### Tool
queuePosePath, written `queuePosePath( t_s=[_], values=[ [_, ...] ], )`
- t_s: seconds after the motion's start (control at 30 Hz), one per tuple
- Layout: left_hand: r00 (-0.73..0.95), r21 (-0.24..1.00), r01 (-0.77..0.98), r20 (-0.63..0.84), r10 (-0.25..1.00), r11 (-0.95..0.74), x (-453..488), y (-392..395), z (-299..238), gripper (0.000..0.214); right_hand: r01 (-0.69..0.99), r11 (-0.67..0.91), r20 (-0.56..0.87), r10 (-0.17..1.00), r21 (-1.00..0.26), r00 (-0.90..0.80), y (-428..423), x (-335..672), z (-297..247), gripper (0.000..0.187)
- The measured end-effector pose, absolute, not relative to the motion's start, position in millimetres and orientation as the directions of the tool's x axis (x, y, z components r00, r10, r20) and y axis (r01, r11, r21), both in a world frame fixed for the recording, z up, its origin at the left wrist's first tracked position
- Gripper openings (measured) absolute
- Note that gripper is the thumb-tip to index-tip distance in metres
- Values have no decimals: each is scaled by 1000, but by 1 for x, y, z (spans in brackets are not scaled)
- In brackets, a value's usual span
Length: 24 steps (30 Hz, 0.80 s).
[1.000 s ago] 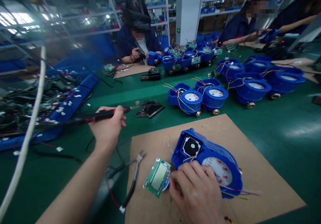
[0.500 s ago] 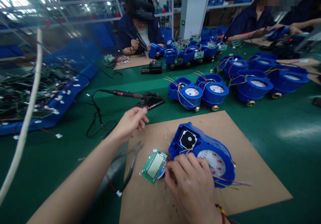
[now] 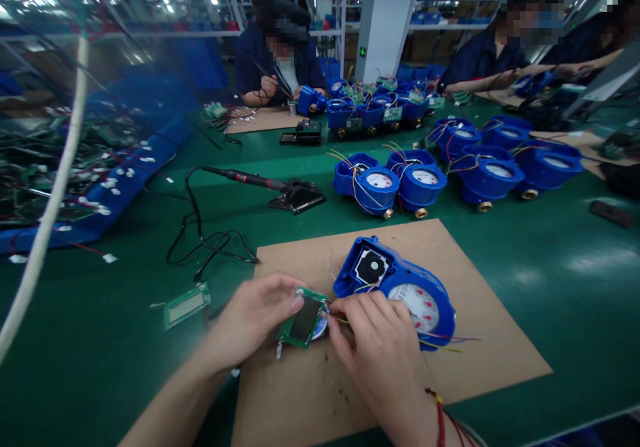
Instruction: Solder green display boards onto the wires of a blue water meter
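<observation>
- Left hand (image 3: 263, 303) has moved from near the soldering-iron stand (image 3: 301, 197) to a green circuit board (image 3: 304, 321), its thumb and fingers clamped on an upper corner.
- Right hand (image 3: 377, 333) is beside the board's right edge, fingertips among thin wires (image 3: 342, 320); whether they grip cannot be told.
- Board is near the left edge of the cardboard surface (image 3: 490, 350), just left of a blue meter (image 3: 413, 303).
- Board looks light, stiff and fragile, best held by its rim, off the display; the wires seem soft, the meter heavier and smooth.

Green circuit board (image 3: 304, 320), dark-screened, just beside a face-up blue meter (image 3: 407, 277).
</observation>
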<state>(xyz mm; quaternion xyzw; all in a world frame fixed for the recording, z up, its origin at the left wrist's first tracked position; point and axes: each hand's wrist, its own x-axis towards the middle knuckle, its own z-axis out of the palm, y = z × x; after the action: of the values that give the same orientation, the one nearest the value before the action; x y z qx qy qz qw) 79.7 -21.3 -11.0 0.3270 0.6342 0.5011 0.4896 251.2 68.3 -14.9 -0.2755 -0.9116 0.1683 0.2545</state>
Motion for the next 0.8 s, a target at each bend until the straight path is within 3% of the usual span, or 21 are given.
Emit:
queuePosePath(
  t_s=[0.33, 0.8],
  values=[
    [-391, 954, -228, -271, 880, 193, 85, -25, -27, 26, 379, 748, 355, 615, -545, -704, 69, 254, -5, 5],
    [-417, 966, -161, -254, 873, 205, 87, -26, -21, 28, 404, 727, 313, 633, -556, -708, 70, 251, -3, 6]
  ],
)
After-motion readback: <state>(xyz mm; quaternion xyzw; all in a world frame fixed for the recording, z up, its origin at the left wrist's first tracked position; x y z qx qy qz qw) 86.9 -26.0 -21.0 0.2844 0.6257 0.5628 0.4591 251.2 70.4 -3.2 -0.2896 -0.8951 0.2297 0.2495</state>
